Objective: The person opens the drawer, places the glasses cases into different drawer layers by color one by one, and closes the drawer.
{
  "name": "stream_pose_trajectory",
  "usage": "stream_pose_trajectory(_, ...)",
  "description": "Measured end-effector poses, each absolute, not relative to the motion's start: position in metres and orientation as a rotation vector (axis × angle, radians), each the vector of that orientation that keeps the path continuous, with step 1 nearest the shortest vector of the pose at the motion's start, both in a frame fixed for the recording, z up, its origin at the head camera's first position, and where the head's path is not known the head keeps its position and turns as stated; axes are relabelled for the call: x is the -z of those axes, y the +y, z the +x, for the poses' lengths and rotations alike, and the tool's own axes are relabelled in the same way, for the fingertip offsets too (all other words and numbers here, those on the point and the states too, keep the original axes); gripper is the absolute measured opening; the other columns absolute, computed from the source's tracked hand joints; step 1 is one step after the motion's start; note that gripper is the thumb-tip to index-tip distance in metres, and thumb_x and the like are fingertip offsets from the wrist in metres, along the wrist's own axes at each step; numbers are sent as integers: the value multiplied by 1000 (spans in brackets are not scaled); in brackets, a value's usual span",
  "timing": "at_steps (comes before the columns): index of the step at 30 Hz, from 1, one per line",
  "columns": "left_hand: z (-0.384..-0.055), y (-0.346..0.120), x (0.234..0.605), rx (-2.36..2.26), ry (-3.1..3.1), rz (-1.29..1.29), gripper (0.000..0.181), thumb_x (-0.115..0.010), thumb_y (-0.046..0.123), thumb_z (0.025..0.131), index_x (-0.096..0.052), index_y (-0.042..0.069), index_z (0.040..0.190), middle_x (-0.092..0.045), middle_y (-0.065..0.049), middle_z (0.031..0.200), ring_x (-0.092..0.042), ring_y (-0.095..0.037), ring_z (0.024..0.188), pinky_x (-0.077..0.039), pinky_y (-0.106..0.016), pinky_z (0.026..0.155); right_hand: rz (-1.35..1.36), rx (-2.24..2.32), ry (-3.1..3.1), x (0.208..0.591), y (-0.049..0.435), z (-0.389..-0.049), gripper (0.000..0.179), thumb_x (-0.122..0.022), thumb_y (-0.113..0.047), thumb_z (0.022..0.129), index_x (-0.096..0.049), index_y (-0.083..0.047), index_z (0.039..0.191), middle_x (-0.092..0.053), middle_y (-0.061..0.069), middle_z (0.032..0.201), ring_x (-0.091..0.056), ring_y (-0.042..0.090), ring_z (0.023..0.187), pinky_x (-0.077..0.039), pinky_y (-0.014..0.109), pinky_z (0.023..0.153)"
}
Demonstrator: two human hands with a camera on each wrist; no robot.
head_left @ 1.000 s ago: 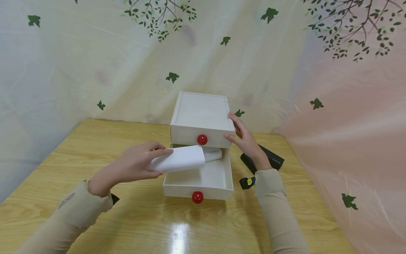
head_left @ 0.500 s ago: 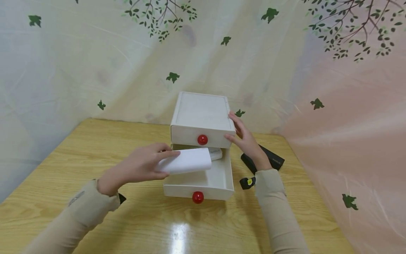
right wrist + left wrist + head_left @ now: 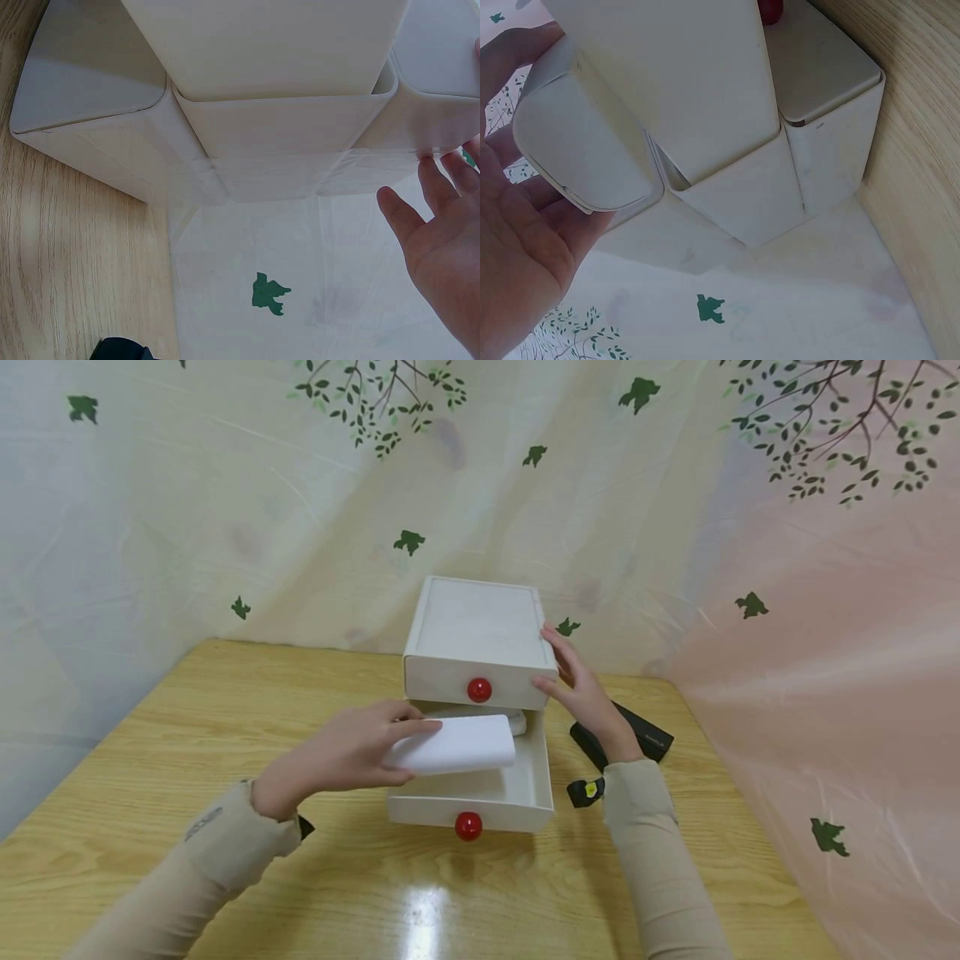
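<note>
In the head view my left hand (image 3: 352,747) grips a white oblong case (image 3: 461,745) with rounded edges by its left end. The case is above the pulled-out drawer (image 3: 420,812) of a white drawer unit (image 3: 480,622). In the left wrist view, fingers and thumb wrap the case's rounded end (image 3: 585,135). My right hand (image 3: 588,702) rests against the unit's upper right side, thumb near the front corner. Its fingers look fairly straight in the right wrist view. A white item (image 3: 517,721) lies at the drawer's back, mostly hidden by the case.
Red knobs mark the upper drawer (image 3: 479,690) and the pulled-out drawer (image 3: 468,826). A black oblong box (image 3: 648,735) lies right of the unit, partly behind the right forearm, near a small black object (image 3: 579,794) with a yellow mark. A patterned curtain (image 3: 315,552) hangs behind the table.
My left hand has moved right and slightly down with the white case, which now covers more of the item in the drawer. My right hand stays in place.
</note>
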State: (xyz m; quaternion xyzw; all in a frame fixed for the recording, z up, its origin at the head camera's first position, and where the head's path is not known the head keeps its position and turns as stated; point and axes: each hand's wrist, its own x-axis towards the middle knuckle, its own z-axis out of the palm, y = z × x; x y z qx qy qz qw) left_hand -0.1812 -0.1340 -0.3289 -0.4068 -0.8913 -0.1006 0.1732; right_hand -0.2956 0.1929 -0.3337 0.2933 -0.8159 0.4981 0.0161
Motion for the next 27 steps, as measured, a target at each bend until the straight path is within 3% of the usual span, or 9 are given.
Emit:
stream_pose_trajectory(20,-185,-115,325,265,-2543,-1226,56,-82,30,74,-66,10,123,-66,-10,111,-64,-20,92,-57,-32,71,907,-1555,-2536,333,193,-295,67,-56,-13,97,-23,-24,155,-8,-8,164,-13,24,152,-15,61,119)
stream_pose_trajectory(27,-186,-107,326,250,-2545,-1251,55,-82,30,73,-67,11,122,-67,-8,109,-64,-18,87,-56,-30,67,908,-1566,-2535,332,192,-294,68,-57,-13,97,-22,-23,155,-8,-7,165,-13,25,152,-15,62,118)
